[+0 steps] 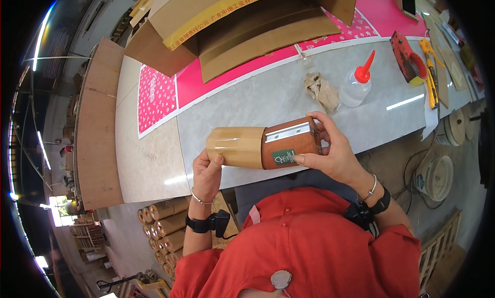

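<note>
My left hand is closed on the left end of a tan cardboard sleeve, its thumb along the lower edge. In my right hand is a reddish-brown wooden cylinder with a pale metal strip along its top and a green label on its side. The cylinder's left end meets the sleeve's right opening; how far it reaches inside is hidden. My right thumb presses by the label, and the fingers curl round the right end. Both pieces lie sideways above the table's near edge.
On the grey table stand a clear squeeze bottle with a red nozzle and a crumpled cloth. A tape dispenser and a yellow utility knife lie at the right. An opened carton sits at the back; wrapped rolls are stacked below left.
</note>
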Motion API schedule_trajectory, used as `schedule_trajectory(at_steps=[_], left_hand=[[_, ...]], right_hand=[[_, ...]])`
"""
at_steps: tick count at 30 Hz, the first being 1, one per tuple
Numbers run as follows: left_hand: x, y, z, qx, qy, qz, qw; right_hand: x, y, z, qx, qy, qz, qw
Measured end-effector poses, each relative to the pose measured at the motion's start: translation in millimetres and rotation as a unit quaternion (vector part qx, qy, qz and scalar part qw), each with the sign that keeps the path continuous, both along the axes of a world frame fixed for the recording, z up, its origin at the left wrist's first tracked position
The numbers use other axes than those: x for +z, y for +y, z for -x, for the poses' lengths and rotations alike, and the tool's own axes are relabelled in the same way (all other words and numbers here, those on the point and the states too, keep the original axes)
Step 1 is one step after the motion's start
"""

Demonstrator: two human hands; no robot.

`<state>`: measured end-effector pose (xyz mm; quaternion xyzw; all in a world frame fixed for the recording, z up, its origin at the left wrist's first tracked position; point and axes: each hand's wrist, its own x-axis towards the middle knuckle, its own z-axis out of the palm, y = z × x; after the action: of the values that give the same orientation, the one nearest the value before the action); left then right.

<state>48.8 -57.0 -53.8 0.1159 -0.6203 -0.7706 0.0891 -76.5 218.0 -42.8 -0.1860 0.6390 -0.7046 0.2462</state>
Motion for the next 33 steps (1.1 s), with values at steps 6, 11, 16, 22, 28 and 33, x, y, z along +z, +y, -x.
schedule_trajectory(at_steps=[6,11,16,22,28,33], left_hand=[[2.2,9.2,-0.9,-0.008,-0.026,-0.012,1.000],[-10.2,3.9,-8.8,-0.045,-0.082,-0.048,0.994],[-15.8,2.4,-9.4,-0.035,-0.073,-0.058,0.995],[-9.5,4.0,-3.1,-0.025,-0.045,-0.109,0.993],[-11.0,2.1,-9.6,-0.072,-0.067,-0.086,0.991],[-20.4,4.0,-15.3,-0.083,-0.093,-0.074,0.989]], right_hand=[[-6.0,-0.8,1.3,-0.005,0.018,-0.007,1.000],[-4.6,-0.7,6.7,-0.026,-0.054,0.054,0.997],[-4.1,-1.2,10.1,0.013,-0.015,0.009,1.000],[-7.4,-1.6,6.3,0.011,-0.050,0.014,0.999],[-9.1,-0.9,6.0,0.010,-0.032,-0.010,0.999],[-7.7,-1.9,9.9,0.017,-0.023,-0.029,0.999]])
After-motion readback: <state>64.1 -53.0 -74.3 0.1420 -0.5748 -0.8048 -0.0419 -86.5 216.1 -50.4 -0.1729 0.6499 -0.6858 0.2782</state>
